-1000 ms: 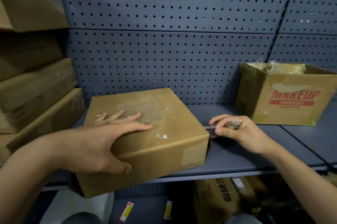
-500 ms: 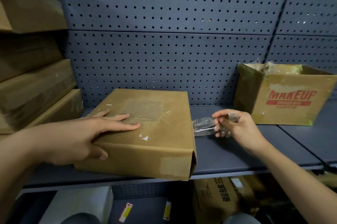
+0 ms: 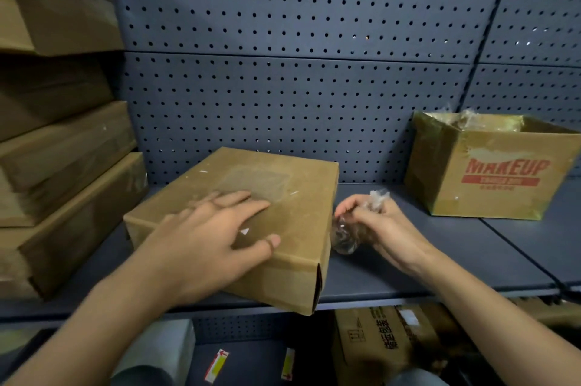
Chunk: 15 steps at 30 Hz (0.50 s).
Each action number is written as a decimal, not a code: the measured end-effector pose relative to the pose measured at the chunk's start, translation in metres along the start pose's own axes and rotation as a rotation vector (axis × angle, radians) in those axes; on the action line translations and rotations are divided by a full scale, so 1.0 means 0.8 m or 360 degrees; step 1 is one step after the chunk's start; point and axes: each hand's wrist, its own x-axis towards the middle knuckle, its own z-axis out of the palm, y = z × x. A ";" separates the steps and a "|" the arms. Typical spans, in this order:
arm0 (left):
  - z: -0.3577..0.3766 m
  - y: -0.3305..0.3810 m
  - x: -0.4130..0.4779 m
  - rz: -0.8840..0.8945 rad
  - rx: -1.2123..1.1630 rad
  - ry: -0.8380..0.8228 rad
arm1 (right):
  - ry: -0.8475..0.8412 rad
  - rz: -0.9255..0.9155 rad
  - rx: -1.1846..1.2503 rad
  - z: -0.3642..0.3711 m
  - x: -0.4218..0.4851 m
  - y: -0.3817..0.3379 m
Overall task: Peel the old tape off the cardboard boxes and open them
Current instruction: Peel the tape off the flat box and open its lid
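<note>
Off it comes: the strip that was stretched from the right end of the flat box (image 3: 301, 197) a moment ago is free, and the clear tape (image 3: 344, 239) is now a crumpled wad in our right hand (image 3: 388, 228), fingers curled tight around it just right of the box at mid-frame. Our left hand (image 3: 213, 238) has slid toward the near right of the lid and lies flat, fingers straight and spread, pressing the box onto the shelf (image 3: 456, 260) with its near corner jutting over the front edge. We read this as the peeling step finishing on that end, since the end flap already gapes a little at the lower corner. Next, we'd say, the wad has to go. Sticky tape clings to skin, so it may need a flick, and then that hand can work under the flap while the left stops the box sliding. At the right of frame the open MAKEUP box (image 3: 490, 194) holds what looks like more crumpled film, a likely dump spot, well apart with bare shelf between. Stacked boxes (image 3: 69, 172) crowd the left of frame near the flat box's far corner, leaving little room to turn it, and the pegboard (image 3: 283, 87) closes off the back.
</note>
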 end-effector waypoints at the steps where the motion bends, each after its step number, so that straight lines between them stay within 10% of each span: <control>1: 0.007 0.007 0.002 0.0011 0.0038 0.0054 | 0.0061 -0.0049 -0.0097 0.003 0.001 0.002; 15: 0.048 0.032 0.003 0.0192 0.0240 0.0258 | 0.0418 -0.0099 -0.0231 0.014 0.003 0.001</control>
